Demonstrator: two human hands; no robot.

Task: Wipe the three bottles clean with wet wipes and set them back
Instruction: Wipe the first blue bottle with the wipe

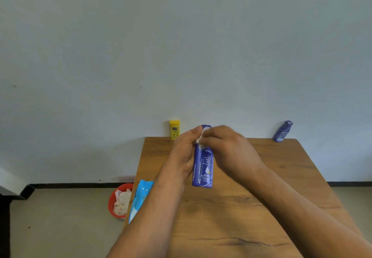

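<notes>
While your left hand (184,153) grips the tall blue bottle (202,170) upright over the middle of the bench (271,187), your right hand (227,149) pinches a white wet wipe (201,137) against its upper part. Yellow bottle (174,129): standing, far edge, left. Small blue bottle (282,131): far edge, right, leaning. Wipe pack (141,195) lies at the bench's left edge; red bin (113,199) of crumpled wipes sits on the floor beside it.

Even, soft light, bright without glare, covers the pale blue-grey wall (181,46). The brown wooden tabletop (261,197) carries faint, diffuse shadows. The right hand (227,147) and its crumpled white wet wipe (201,137) smear with motion (the left hand (183,153) looks sharper); fine print on the tall blue plastic bottle (202,169) is soft. Wide-angle distortion bows the table edges.
</notes>
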